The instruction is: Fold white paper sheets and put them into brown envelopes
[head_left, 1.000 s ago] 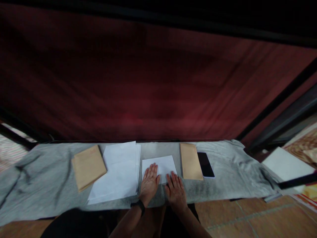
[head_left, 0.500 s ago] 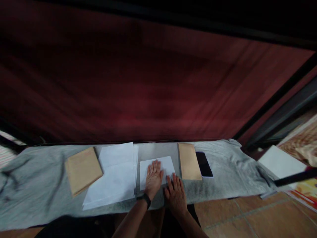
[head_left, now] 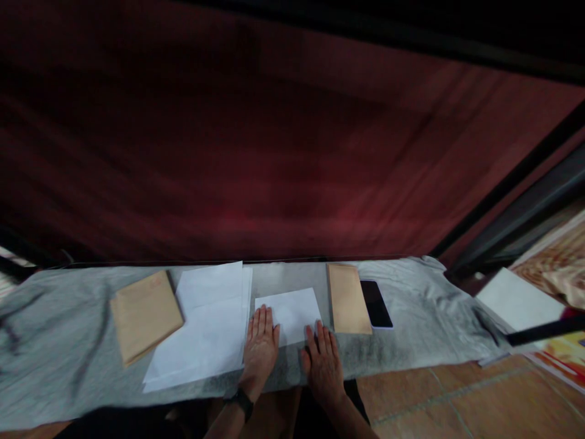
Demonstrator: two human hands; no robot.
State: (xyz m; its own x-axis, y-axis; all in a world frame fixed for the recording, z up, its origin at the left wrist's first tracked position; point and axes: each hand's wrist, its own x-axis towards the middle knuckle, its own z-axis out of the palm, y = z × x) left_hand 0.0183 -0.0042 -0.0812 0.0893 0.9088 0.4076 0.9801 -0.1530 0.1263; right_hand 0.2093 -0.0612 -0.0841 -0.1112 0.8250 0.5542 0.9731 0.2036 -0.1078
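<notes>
A small white sheet of paper (head_left: 295,311), apparently folded, lies on the grey cloth between my hands. My left hand (head_left: 261,344), with a dark band on the wrist, rests flat over the sheet's left edge, fingers stretched out. Over its lower right corner lies my right hand (head_left: 323,360), fingers extended and slightly spread. Neither hand grips anything. To the left is a stack of larger white sheets (head_left: 205,323), close beside my left hand. A brown envelope (head_left: 350,299) lies just beyond my right hand.
More brown envelopes (head_left: 146,317) are stacked at the left, partly against the white sheets. A dark-screened phone (head_left: 377,305) lies beside the right-hand envelope. The grey cloth (head_left: 434,311) covers a narrow surface backed by a dark red panel (head_left: 274,152). Tiled floor (head_left: 411,402) shows below.
My left hand has slid left across the small sheet, from its middle to its left edge. My right hand stays nearly in place at the lower right corner.
</notes>
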